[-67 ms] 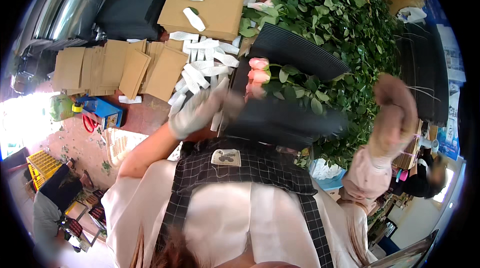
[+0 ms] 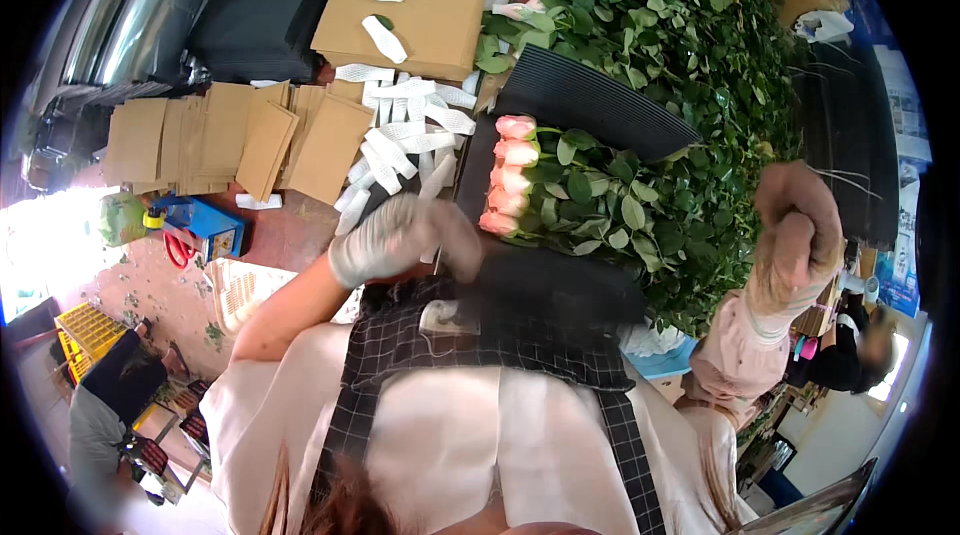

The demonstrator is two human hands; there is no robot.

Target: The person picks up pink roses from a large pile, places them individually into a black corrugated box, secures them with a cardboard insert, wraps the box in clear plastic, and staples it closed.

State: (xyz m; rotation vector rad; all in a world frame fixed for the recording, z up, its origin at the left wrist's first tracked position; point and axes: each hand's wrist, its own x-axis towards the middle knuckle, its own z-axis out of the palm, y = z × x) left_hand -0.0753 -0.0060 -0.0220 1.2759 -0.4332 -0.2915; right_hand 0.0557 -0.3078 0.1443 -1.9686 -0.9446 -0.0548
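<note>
Five pink roses lie in a column of heads (image 2: pixel 508 180), their leafy stems (image 2: pixel 620 190) running right. In front of them a black sheet (image 2: pixel 560 293), smeared by motion, hangs low against my checked apron. My left hand (image 2: pixel 410 237), in a pale glove with bare fingers, is closed at that sheet's left end; its fingertips are blurred. Over the stem ends at the right my right hand (image 2: pixel 797 235), gloved and sleeved, has its fingers curled in. Whatever may be inside them is hidden. Another black ribbed sheet (image 2: pixel 595 100) leans behind the roses.
White foam net sleeves (image 2: pixel 400 130) lie heaped left of the roses, beside brown cardboard pieces (image 2: pixel 265 140) and a large cardboard stack (image 2: pixel 430 10). Behind is a thick bank of leafy stems (image 2: pixel 670 25). A blue box (image 2: pixel 215 227) with red scissors (image 2: pixel 180 247) sits at left.
The front black sheet has dropped toward me, uncovering the lower rose heads. My left hand has come slightly nearer my body, and my right hand has moved a little lower.
</note>
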